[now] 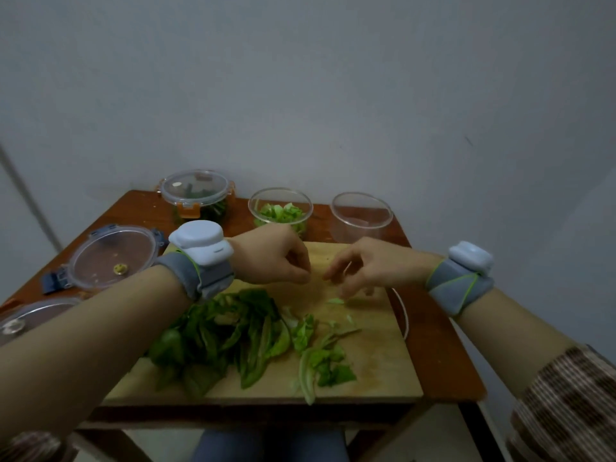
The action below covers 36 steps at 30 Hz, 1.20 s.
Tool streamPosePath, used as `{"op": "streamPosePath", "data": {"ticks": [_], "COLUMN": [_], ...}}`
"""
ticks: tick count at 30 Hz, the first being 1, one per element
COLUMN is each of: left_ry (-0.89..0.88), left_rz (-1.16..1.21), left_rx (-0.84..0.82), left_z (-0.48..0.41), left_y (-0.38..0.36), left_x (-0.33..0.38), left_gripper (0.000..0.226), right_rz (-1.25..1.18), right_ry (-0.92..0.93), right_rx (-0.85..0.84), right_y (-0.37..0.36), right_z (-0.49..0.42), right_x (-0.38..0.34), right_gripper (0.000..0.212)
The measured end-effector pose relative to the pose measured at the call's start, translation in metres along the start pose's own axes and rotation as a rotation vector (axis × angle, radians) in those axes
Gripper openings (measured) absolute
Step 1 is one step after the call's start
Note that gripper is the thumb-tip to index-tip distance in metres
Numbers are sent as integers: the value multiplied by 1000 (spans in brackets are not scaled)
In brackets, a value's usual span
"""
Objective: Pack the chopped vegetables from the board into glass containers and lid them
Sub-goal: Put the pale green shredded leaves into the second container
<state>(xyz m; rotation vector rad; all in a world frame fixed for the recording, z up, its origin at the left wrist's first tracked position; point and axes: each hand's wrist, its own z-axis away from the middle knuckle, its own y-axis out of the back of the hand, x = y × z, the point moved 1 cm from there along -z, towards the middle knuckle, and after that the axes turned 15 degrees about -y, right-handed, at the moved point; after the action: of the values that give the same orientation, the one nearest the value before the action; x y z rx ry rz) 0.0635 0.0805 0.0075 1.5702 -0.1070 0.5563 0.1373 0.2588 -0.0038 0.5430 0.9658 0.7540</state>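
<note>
- Left hand (273, 258), frame centre, over the far part of the board (373, 361): fingertips are bunched together. Whether a scrap is pinched cannot be told.
- Right hand (366, 266) faces it with fingers loosely curled and apart. Blur hides whether anything is held.
- Greens (233, 335) are heaped lower centre on the board, partly under the left forearm. Loose bits are scattered to the right of the heap.
- Risk: leaves could be dragged off the near edge by the left forearm and wrist band (203, 261), which hang just over the heap.
- Risk: small pinches may be dropped on the table (433, 328) in the gap between the board and the part-filled container (280, 211).
- Risk: the empty container (361, 215) stands near the table's far right edge and could be knocked off by a wide reach.
- Edges: the board reaches almost to the table's near edge, so little margin is left there.
- Room: a loose lid (113, 258) takes up the left side. Open space is seen on the board's right half.
</note>
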Motion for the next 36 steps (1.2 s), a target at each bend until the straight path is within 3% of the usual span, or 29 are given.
{"op": "streamPosePath", "data": {"ticks": [3, 6, 9, 13, 19, 27, 36], "left_ry": [-29, -39, 19, 64, 64, 25, 61], "left_rz": [3, -55, -123, -193, -244, -237, -132], "left_rx": [-67, -148, -236, -348, -341, -354, -121], "left_z": [4, 6, 7, 6, 2, -1, -4], "left_y": [-1, -3, -8, -14, -16, -18, -19], "left_x": [14, 26, 32, 33, 38, 36, 23], "left_gripper": [26, 35, 48, 57, 41, 25, 24], "right_rz": [115, 181, 180, 173, 152, 117, 64], "right_ry": [0, 4, 1, 8, 14, -3, -22], "right_rx": [-78, -92, 1, 76, 149, 231, 349], "right_y": [-8, -17, -27, -33, -35, -37, -32], "right_z": [16, 26, 27, 26, 26, 25, 25], "right_x": [4, 3, 2, 0, 1, 2, 8], "right_gripper": [55, 64, 62, 43, 22, 31, 17]}}
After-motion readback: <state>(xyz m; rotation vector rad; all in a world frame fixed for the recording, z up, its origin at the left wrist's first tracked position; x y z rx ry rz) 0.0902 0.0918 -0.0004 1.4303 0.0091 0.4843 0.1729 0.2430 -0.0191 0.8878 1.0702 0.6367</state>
